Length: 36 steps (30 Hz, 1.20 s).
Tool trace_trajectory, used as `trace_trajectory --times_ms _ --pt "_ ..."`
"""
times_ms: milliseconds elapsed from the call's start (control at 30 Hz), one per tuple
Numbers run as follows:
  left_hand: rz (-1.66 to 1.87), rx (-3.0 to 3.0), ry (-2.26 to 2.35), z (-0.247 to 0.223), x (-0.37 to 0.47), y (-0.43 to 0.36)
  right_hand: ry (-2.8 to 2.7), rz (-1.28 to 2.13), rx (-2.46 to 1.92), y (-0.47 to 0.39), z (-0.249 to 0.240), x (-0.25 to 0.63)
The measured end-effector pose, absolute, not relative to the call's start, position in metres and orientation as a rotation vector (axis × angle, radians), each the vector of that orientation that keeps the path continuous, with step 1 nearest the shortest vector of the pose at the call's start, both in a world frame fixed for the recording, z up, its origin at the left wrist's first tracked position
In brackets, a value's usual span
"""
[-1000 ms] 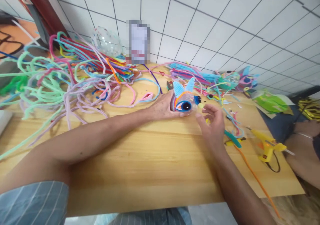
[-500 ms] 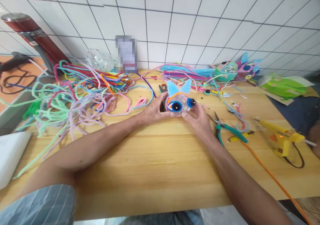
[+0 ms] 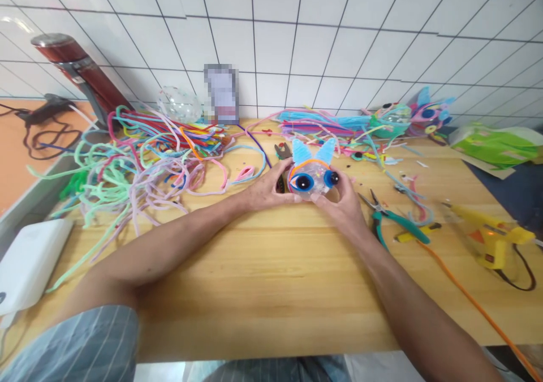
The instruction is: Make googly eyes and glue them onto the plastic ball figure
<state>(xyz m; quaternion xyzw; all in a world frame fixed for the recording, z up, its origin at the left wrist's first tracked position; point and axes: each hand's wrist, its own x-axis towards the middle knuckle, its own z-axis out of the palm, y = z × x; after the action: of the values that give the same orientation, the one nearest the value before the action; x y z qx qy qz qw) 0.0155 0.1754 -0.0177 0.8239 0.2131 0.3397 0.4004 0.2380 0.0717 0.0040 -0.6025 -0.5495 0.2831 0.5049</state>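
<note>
Between my two hands is a clear plastic craft ball made up as an animal head [image 3: 313, 177], with light blue pipe-cleaner ears, an orange band and two black-and-blue eyes. My left hand [image 3: 275, 187] grips its left side, thumb above and fingers below. On the other side, my right hand [image 3: 339, 201] curls around the lower right of the ball near the eye. Just behind my left hand, partly hidden by it, lie pliers with dark jaws [image 3: 281, 151]. Green-handled pliers [image 3: 394, 217] rest on the table to the right of my right hand.
Tangled pipe cleaners [image 3: 136, 178] cover the left of the wooden table [image 3: 254, 291]. Straight bundles [image 3: 326, 123], a phone [image 3: 222, 94] and finished craft heads [image 3: 426, 113] line the wall. A yellow glue gun [image 3: 487, 232], orange cord [image 3: 470, 294] and white power bank [image 3: 36, 263] flank my arms.
My view has swung slightly left, so everything sits a little further right in the picture. Both hands keep their hold on the animal head, which has turned slightly.
</note>
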Motion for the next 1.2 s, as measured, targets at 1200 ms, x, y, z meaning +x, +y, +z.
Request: trace_trajectory --times_ms 1200 --pt "1.367 2.445 0.504 0.003 0.022 0.150 -1.373 0.611 -1.508 0.067 0.008 0.228"
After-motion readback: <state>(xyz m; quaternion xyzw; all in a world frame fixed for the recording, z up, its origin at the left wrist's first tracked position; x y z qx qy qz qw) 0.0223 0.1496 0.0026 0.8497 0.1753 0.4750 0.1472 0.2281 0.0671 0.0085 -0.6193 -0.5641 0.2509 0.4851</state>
